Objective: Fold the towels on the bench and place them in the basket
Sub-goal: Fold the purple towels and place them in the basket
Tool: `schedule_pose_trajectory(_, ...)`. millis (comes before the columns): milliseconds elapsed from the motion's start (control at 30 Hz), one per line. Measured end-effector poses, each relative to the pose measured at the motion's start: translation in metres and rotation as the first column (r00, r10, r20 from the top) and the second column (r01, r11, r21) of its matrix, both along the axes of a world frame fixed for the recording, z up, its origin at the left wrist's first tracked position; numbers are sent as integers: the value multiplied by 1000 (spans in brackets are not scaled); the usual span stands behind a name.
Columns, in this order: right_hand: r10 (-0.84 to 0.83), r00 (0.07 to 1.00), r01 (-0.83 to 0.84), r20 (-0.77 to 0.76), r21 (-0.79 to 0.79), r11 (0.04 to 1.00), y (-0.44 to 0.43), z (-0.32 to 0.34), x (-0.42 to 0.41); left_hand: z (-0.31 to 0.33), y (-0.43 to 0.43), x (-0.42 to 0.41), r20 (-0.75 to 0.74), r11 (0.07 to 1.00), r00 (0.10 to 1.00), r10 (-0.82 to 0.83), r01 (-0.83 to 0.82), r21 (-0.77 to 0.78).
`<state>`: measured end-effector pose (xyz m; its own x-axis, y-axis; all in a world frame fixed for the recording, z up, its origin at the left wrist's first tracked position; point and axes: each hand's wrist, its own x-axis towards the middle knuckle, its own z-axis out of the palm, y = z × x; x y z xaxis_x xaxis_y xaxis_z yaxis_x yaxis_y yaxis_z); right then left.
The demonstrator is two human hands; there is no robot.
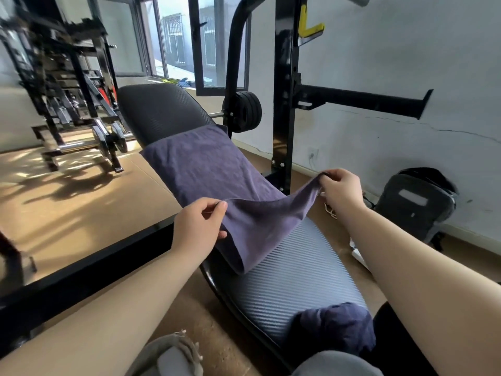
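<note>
The purple towel [206, 169] lies lengthwise on the bench [284, 280], its near end lifted clear. The hands are set apart, the left hand [198, 226] pinching one near corner and the right hand [339, 188] the other, with the hem sagging between them. It looks light, soft and limp, so the corners seem the best hold; a crumpled dark blue towel [336, 327] sits at the bench's near end.

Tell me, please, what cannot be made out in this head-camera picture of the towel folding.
Basket: nowhere in the head view, beyond its edges.
Crumpled dark towel at the near end of the bench: lower edge covered by a knee.
Purple towel corners: hidden in the pinching left hand and right hand.
Weight rack, left: motion-blurred.
</note>
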<state>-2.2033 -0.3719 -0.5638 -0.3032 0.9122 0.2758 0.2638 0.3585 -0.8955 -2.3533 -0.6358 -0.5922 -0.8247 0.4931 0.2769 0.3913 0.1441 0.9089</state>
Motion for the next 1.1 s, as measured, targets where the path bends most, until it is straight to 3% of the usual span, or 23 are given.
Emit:
schedule_pose_trajectory(67, 8, 999, -9, -45, -17, 1000, 1, 9, -12, 10, -3, -9, 65, 998, 998, 23, -26, 52)
schedule_pose_trajectory(167, 46, 992, -54, -115, -66, 996, 1, 22, -34, 18, -4, -28, 35, 996, 997, 68, -70, 51)
schedule_pose_trajectory(333, 97, 989, -95, -113, 22, 995, 4, 50, -80, 33, -6, -66, 44, 979, 989, 144, -149, 138)
schedule_pose_trajectory(600, 123, 992, -118, -15, 191, 974, 4, 85, -157, 55, -12, -121, 19, 955, 967, 255, -254, 153)
schedule_pose_trajectory(967, 185, 981, -194, 62, 215, 957, 16, 85, -253, 56, -10, -192, -61, 934, 934, 352, -346, 93)
schedule_pose_trajectory(1100, 229, 970, -241, 87, 181, 953, 17, 85, -279, 53, -3, -217, -11, 936, 937, 349, -347, 58)
